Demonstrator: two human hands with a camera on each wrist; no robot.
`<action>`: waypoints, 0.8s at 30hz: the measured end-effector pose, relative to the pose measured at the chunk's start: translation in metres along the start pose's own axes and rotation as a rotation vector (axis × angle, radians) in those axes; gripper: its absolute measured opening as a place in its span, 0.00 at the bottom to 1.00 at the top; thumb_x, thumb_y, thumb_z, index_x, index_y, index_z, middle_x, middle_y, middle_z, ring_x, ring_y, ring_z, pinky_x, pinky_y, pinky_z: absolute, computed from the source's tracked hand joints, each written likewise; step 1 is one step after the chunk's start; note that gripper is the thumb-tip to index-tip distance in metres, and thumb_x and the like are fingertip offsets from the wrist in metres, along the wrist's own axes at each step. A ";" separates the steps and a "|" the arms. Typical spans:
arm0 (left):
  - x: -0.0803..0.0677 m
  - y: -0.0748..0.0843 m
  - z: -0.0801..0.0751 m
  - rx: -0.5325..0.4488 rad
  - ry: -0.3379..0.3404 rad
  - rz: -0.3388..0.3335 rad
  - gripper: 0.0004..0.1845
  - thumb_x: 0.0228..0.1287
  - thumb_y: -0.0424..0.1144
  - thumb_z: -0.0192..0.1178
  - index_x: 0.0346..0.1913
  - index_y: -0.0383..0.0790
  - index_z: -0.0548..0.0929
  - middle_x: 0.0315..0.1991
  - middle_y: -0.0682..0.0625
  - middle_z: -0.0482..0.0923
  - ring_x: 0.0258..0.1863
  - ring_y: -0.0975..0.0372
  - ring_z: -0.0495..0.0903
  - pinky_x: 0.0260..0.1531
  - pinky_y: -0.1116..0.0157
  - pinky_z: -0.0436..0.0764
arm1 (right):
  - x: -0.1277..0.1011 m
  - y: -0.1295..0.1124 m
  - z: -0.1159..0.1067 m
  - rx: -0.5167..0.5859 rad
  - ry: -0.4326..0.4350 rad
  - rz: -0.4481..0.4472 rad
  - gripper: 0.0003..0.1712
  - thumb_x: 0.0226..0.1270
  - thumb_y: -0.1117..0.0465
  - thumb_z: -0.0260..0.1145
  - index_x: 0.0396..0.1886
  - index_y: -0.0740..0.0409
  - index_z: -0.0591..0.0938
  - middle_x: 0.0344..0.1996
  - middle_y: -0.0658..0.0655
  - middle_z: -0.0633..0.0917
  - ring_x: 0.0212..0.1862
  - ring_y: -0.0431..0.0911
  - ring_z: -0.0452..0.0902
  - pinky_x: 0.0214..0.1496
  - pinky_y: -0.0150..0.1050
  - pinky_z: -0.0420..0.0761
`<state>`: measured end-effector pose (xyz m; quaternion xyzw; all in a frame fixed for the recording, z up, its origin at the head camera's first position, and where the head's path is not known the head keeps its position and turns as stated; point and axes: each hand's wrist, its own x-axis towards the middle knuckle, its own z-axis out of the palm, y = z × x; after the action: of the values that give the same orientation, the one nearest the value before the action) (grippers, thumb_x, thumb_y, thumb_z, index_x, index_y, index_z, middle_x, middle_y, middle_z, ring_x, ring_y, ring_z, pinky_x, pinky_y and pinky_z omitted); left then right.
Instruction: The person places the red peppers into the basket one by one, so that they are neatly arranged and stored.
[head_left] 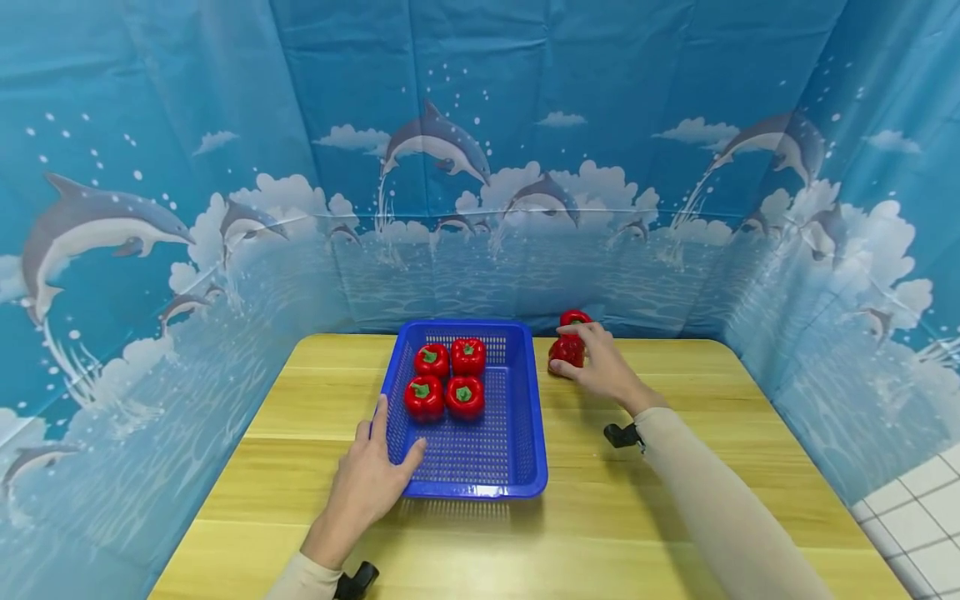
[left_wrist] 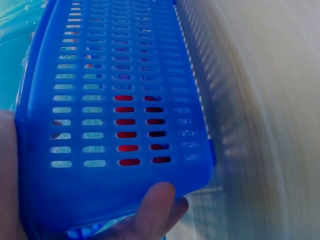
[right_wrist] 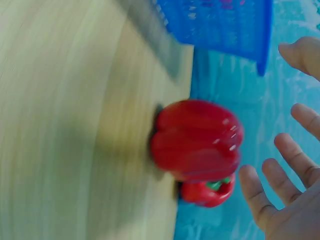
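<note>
A blue plastic basket (head_left: pixel 491 492) stands on the table with several red bell peppers (head_left: pixel 424 398) grouped inside, green stems showing. My left hand (head_left: pixel 367 479) holds its left side, thumb over the rim and fingers along the outer wall; in the left wrist view, fingertips (left_wrist: pixel 157 205) touch the perforated wall (left_wrist: pixel 107 185). Right of the basket, my right hand (head_left: pixel 603 367) hovers at a red bell pepper (head_left: pixel 566 351), fingers spread. The right wrist view shows this pepper (right_wrist: pixel 197 140) apart from the fingers. Another red bell pepper (head_left: pixel 575 317) lies just behind it, partly hidden by the hand.
The wooden table (head_left: pixel 630 525) extends around the basket to both sides. A blue dolphin-print curtain (head_left: pixel 480 275) hangs along the back and sides, close behind the peppers. White tiles (head_left: pixel 922 508) show at the lower right.
</note>
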<state>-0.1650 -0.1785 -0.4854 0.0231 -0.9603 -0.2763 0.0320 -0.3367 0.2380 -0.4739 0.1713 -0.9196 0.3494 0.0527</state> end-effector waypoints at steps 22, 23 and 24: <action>0.001 0.000 0.003 0.011 0.031 0.002 0.58 0.83 0.68 0.65 0.98 0.44 0.49 0.80 0.25 0.74 0.52 0.36 0.92 0.50 0.37 0.96 | 0.015 0.041 0.026 0.040 -0.012 0.114 0.55 0.79 0.52 0.82 0.95 0.55 0.63 0.88 0.76 0.64 0.86 0.79 0.59 0.81 0.84 0.74; 0.001 -0.001 0.003 0.012 0.032 0.002 0.58 0.83 0.67 0.66 0.98 0.44 0.49 0.80 0.25 0.74 0.52 0.36 0.92 0.50 0.37 0.96 | 0.015 0.042 0.026 0.038 -0.013 0.115 0.55 0.79 0.52 0.83 0.95 0.55 0.63 0.88 0.76 0.65 0.87 0.79 0.59 0.81 0.84 0.74; 0.001 -0.001 0.003 0.015 0.032 0.001 0.58 0.83 0.67 0.66 0.98 0.44 0.49 0.80 0.26 0.75 0.51 0.37 0.92 0.49 0.38 0.96 | 0.015 0.042 0.027 0.037 -0.015 0.117 0.55 0.79 0.52 0.83 0.95 0.55 0.62 0.88 0.76 0.65 0.87 0.79 0.60 0.81 0.84 0.74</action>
<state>-0.1662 -0.1774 -0.4886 0.0273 -0.9616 -0.2688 0.0474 -0.3652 0.2454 -0.5167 0.1209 -0.9219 0.3675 0.0222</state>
